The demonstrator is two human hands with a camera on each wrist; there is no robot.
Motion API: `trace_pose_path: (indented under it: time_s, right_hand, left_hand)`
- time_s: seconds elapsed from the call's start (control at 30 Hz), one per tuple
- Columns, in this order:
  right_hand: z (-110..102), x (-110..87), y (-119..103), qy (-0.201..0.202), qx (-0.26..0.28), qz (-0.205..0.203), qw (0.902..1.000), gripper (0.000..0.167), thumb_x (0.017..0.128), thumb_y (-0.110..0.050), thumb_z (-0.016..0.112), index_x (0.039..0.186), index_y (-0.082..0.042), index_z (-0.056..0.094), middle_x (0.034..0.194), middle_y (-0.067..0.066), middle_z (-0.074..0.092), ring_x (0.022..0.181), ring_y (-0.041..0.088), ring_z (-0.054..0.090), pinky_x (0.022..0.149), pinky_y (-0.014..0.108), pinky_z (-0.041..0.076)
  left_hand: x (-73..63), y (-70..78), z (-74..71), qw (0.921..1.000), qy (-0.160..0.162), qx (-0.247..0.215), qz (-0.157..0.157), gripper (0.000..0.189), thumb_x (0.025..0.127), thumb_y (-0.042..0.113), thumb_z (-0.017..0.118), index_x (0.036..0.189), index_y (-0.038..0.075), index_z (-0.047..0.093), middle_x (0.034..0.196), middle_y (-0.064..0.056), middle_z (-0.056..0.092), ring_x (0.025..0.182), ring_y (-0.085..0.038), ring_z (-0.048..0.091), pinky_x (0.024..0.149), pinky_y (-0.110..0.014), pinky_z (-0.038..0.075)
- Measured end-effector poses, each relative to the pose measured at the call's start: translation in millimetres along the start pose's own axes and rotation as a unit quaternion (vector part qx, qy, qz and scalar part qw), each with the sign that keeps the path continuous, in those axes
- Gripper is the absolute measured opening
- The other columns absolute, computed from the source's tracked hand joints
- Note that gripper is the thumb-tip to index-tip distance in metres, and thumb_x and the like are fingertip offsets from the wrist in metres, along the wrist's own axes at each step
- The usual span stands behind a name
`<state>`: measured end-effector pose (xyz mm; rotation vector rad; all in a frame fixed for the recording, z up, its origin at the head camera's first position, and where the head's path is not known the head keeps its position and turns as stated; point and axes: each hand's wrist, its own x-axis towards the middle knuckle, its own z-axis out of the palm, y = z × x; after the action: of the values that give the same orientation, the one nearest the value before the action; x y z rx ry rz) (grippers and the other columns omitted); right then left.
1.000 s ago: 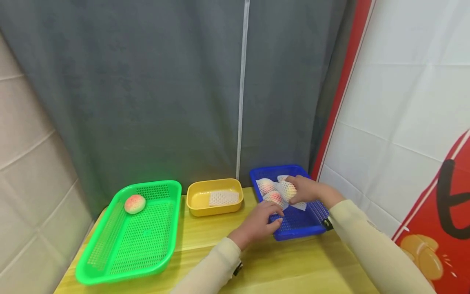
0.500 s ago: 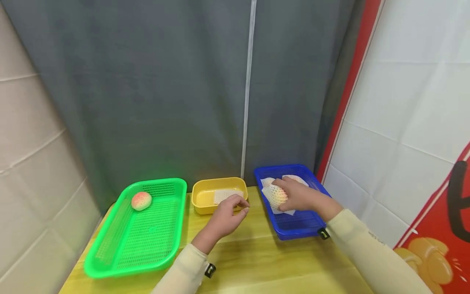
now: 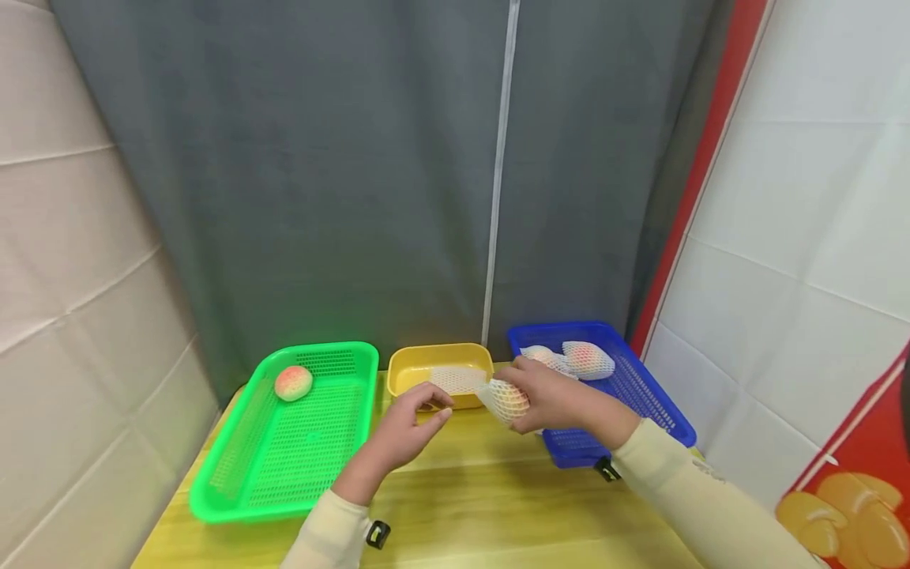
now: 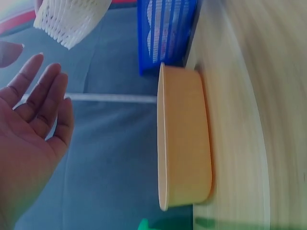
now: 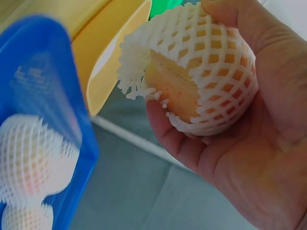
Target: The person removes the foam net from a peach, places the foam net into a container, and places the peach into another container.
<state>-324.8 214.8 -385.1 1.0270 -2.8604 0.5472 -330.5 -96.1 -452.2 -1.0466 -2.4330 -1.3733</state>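
Observation:
My right hand (image 3: 554, 397) grips a peach in a white foam net sleeve (image 3: 509, 401), held off the blue basket's left side near the yellow basin. In the right wrist view, thumb and fingers curl round the netted peach (image 5: 223, 72), and bare fruit shows at the sleeve's open end. My left hand (image 3: 401, 431) is raised in front of the yellow basin (image 3: 465, 401), holding nothing. Its palm (image 4: 29, 134) shows in the left wrist view with fingers loosely extended, just below the sleeve's hanging edge. More netted peaches (image 3: 588, 360) lie in the blue basket (image 3: 657, 395).
A green basket (image 3: 306, 450) stands on the left with one bare peach (image 3: 294, 382) in its back left corner. Flat white foam netting (image 3: 455, 379) lies in the yellow basin. A grey curtain (image 3: 320, 174) hangs behind the wooden table (image 3: 483, 506).
My right hand has lifted a netted peach out of the blue basket and carried it left. My left hand has drawn back from the blue basket to the left. The head view has turned slightly left.

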Motion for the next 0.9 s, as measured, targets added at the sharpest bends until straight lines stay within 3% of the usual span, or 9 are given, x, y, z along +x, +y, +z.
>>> trace_pose_path:
  time_s: [0.33, 0.6, 0.9]
  right_hand:
    - [23, 19.0, -23, -0.04, -0.011, -0.022, 0.9989, 0.068, 0.082, -0.023, 0.093, 0.143, -0.022, 0.063, 0.119, 0.003, 0.059, 0.095, 0.014, 0.058, 0.076, 0.03, 0.055]
    - [29, 31.4, -35, -0.037, -0.043, -0.066, 0.9962, 0.068, 0.08, -0.024, 0.094, 0.141, -0.02, 0.065, 0.113, 0.001, 0.059, 0.093, 0.012, 0.056, 0.075, 0.028, 0.054]
    - [49, 39.7, -44, -0.055, -0.059, -0.058, 0.9951, 0.069, 0.077, -0.024, 0.097, 0.138, -0.021, 0.065, 0.113, 0.0, 0.058, 0.094, 0.012, 0.054, 0.076, 0.028, 0.052]
  left_hand:
    - [-16.5, -10.5, -18.7, 0.9994, 0.03, 0.014, -0.01, 0.009, 0.109, 0.02, 0.073, 0.117, 0.02, 0.076, 0.115, 0.012, 0.072, 0.109, -0.014, 0.07, 0.1, -0.046, 0.059]
    - [-25.2, -12.4, -26.0, 0.9982, 0.053, 0.012, -0.023, 0.007, 0.109, 0.021, 0.073, 0.115, 0.022, 0.076, 0.113, 0.007, 0.073, 0.106, -0.014, 0.07, 0.095, -0.044, 0.06]
    - [-32.0, -14.8, -25.4, 0.9975, 0.063, 0.004, -0.029, 0.006, 0.11, 0.02, 0.072, 0.114, 0.021, 0.076, 0.11, 0.006, 0.074, 0.102, -0.015, 0.07, 0.09, -0.038, 0.059]
